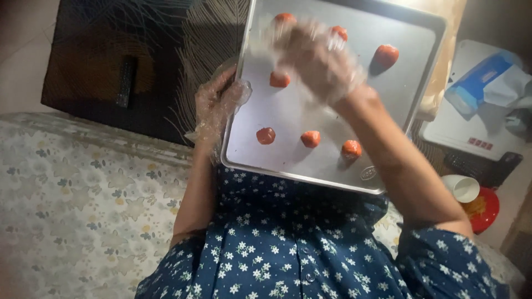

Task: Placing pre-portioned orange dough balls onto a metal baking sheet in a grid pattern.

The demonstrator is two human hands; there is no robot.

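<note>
At the upper centre of the frame: a metal baking tray (pixel 388 111) is resting on the lap, tilting slightly toward the wearer.
Dough balls: seven or so small orange-red dough balls (pixel 311 138) are sitting well apart in loose rows on the tray, probably so they do not stick together.
Look: they are rounded, matte and uneven in size.
Right hand (pixel 318 58): gloved in thin clear plastic, it is hovering blurred over the tray's upper middle; I cannot tell whether the fingers are pinching a ball.
Left hand (pixel 217 105): also gloved, it is gripping the tray's left rim, seemingly steadying it.
Around: a floral cloth (pixel 83 188) is lying at lower left, a dark panel (pixel 111 61) at upper left, a red bowl (pixel 483 209) and white cup (pixel 461 187) at right.
</note>
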